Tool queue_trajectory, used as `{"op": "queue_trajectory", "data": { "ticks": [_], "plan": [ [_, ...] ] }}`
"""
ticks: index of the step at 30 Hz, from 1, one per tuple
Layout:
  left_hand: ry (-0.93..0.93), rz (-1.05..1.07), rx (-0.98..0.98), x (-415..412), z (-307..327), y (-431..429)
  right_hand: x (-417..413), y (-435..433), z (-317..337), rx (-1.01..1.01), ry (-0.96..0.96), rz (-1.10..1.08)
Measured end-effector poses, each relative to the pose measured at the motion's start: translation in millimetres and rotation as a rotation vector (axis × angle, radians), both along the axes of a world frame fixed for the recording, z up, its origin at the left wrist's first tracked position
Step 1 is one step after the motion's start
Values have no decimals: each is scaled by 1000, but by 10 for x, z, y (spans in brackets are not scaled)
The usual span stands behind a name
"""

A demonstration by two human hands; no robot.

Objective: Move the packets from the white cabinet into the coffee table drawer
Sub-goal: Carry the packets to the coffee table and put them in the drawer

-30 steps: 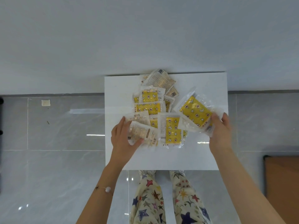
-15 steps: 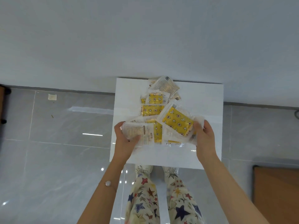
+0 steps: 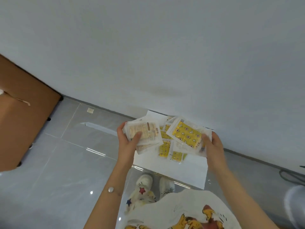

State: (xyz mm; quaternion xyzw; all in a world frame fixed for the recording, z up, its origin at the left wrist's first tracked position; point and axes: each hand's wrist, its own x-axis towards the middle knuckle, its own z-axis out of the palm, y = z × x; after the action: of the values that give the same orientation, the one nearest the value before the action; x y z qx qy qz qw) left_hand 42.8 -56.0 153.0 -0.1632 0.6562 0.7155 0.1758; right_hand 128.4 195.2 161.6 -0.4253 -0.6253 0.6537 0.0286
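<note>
Pale wall behind the white cabinet surface (image 3: 173,171). White-backed packets (image 3: 145,131) are clasped in the left grip (image 3: 127,141), thumb on top. A yellow packet (image 3: 186,134) is pinched in the right grip (image 3: 214,146), probably gathered for carrying in one load. Between the grips, more packets (image 3: 165,147) are left on the surface.

Yellow star-and-moon packets (image 3: 186,135), white cabinet (image 3: 184,169), grey tiles (image 3: 66,162).

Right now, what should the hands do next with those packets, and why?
Probably lift both handfuls clear of the white cabinet and carry them toward the drawer, which is not in view. The left hand grips a white packet stack and the right hand grips a yellow packet, so both are full. The loose packets on the cabinet can wait.
</note>
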Motion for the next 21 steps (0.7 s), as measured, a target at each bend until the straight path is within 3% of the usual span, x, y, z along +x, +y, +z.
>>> {"op": "queue_trajectory", "data": {
  "ticks": [9, 21],
  "plan": [
    [41, 255, -30, 518, 918, -972, -88, -684, 797, -1, 30, 254],
    [79, 688, -69, 1250, 1150, -3305, -631, -3105, 1065, 17, 83, 734]
  ]
}}
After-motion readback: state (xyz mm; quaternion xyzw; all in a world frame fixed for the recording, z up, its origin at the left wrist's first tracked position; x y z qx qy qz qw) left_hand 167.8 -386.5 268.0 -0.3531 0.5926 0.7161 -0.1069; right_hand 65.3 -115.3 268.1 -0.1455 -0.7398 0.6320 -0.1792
